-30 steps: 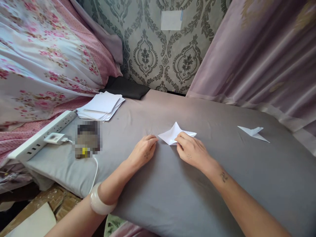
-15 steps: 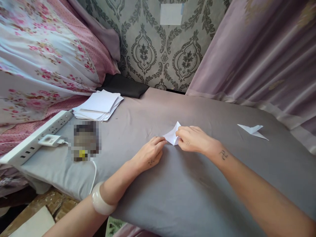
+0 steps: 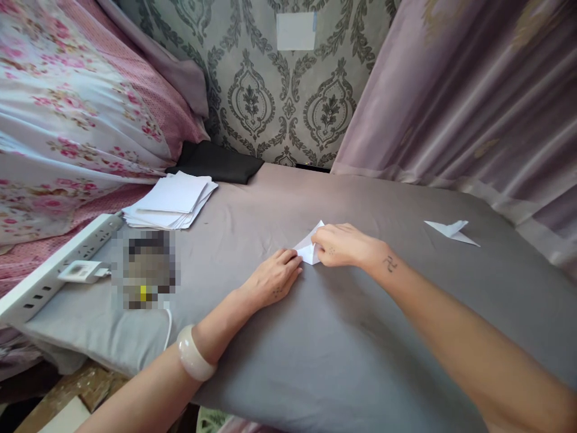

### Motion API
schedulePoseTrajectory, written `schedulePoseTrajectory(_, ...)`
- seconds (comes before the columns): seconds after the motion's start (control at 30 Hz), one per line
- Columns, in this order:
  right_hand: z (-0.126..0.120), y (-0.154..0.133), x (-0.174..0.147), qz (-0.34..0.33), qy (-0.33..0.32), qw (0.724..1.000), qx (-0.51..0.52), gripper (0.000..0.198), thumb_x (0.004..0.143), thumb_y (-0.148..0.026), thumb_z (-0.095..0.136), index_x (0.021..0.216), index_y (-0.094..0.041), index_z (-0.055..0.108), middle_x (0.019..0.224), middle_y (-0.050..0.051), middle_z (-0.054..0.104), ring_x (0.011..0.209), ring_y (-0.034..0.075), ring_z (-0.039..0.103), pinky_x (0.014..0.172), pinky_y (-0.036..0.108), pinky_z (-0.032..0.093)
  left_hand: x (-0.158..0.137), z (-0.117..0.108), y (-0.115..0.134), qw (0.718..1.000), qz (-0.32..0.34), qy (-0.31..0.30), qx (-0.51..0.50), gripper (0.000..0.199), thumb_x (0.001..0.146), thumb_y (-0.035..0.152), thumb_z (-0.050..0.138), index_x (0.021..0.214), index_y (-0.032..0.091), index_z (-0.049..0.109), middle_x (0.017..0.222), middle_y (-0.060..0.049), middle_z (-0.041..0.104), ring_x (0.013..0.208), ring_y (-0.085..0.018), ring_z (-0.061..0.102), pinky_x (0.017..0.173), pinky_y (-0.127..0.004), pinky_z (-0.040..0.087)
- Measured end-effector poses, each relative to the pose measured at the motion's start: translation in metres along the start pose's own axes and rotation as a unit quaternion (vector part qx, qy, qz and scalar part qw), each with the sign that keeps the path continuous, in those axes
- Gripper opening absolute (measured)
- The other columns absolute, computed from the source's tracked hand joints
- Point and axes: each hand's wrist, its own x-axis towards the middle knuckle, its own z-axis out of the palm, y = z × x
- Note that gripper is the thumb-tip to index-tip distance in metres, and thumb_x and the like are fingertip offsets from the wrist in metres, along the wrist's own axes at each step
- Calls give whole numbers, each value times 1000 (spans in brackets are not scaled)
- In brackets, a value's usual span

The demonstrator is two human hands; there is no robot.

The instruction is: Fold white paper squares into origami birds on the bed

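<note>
A small white sheet of folded paper [image 3: 309, 254] rests on the grey cloth surface in front of me, one corner pointing up and away. My left hand [image 3: 276, 276], palm down with its fingers together, holds the left corner. From the other side, my right hand [image 3: 346, 244] is curled, its thumb and fingers pinching the right part of the paper. Part of the paper is hidden behind the right fingers. Farther right lies another folded paper shape [image 3: 453, 231] with a pointed wing-like form, touched by neither hand.
At the back left sits a stack of white paper [image 3: 174, 195], beside a black folded item [image 3: 216, 163]. A white power strip [image 3: 49, 276] with a plugged-in charger [image 3: 83, 272] runs along the left edge, near a blurred-out object [image 3: 151, 264]. Curtains hang at both sides.
The whole view has shifted slightly. On the paper, the lower part now looks folded up more, with the left fingers laid flatter on its corner. Both hands keep hold of it.
</note>
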Motion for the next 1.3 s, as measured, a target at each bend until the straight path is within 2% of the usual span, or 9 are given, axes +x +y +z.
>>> schedulePoseTrajectory(0.17, -8, -7, -6, -9, 4, 1000, 20, 22, 79, -10, 48, 84, -13, 69, 87, 14, 70, 78, 25, 66, 59, 29, 36, 5, 0, 0, 998, 26, -31, 41, 31, 97, 25, 37, 118, 12, 56, 117, -15, 57, 103, -26, 52, 92, -44, 48)
schedulePoseTrajectory(0.33, 6, -6, -17, -15, 47, 997, 53, 24, 85, -9, 46, 90, -16, 69, 98, 10, 68, 85, 20, 63, 64, 27, 37, 10, 2, 3, 996, 41, -63, 40, 33, 97, 25, 36, 121, 13, 55, 116, -14, 54, 102, -24, 50, 93, -42, 47)
schedulePoseTrajectory(0.43, 32, 1, -29, 9, 181, 975, 127, 27, 91, -14, 42, 102, -21, 66, 107, 5, 65, 85, 16, 61, 66, 25, 37, 13, 5, 4, 996, 28, -73, 44, 33, 97, 26, 38, 121, 13, 57, 111, -14, 53, 97, -24, 50, 91, -42, 48)
schedulePoseTrajectory(0.53, 73, 7, -42, 169, 369, 884, 233, 28, 91, -15, 39, 102, -20, 65, 98, 5, 66, 82, 15, 58, 69, 26, 38, 13, 9, 1, 997, 30, -63, 38, 34, 96, 26, 39, 122, 13, 57, 107, -13, 54, 95, -24, 50, 89, -42, 48)
schedulePoseTrajectory(0.6, 101, 9, -47, 210, 361, 862, 289, 27, 87, -13, 42, 97, -17, 67, 91, 6, 66, 77, 16, 58, 68, 27, 40, 13, 11, -4, 998, 35, -52, 20, 34, 96, 25, 41, 124, 14, 57, 107, -12, 55, 96, -23, 50, 88, -40, 48)
schedulePoseTrajectory(0.73, 132, 2, -43, 155, 334, 873, 320, 31, 81, -10, 49, 99, -20, 71, 91, 4, 66, 85, 17, 59, 78, 27, 42, 12, 13, -11, 999, 42, -23, -16, 32, 96, 23, 44, 122, 15, 60, 108, -12, 57, 99, -23, 52, 91, -39, 46)
schedulePoseTrajectory(0.87, 129, -7, -30, 99, 331, 867, 358, 35, 81, -8, 47, 105, -19, 69, 91, 6, 65, 85, 16, 59, 79, 27, 43, 10, 13, -12, 999, 21, -11, -31, 30, 95, 23, 46, 119, 18, 64, 108, -12, 60, 102, -23, 54, 92, -40, 47)
schedulePoseTrajectory(1.07, 128, -8, -18, 76, 336, 854, 391, 23, 87, -15, 50, 89, -21, 72, 83, 4, 67, 80, 15, 59, 75, 26, 44, 6, 9, -11, 999, 13, -26, -38, 33, 96, 21, 45, 125, 21, 61, 119, -11, 61, 112, -24, 54, 97, -38, 45)
schedulePoseTrajectory(1.3, 142, -5, -22, 52, 375, 807, 454, 28, 89, -14, 47, 101, -21, 72, 95, 3, 69, 82, 13, 62, 75, 25, 46, 5, 4, -21, 997, 19, -71, -24, 37, 98, 20, 41, 131, 25, 55, 124, -9, 56, 117, -23, 50, 101, -39, 43)
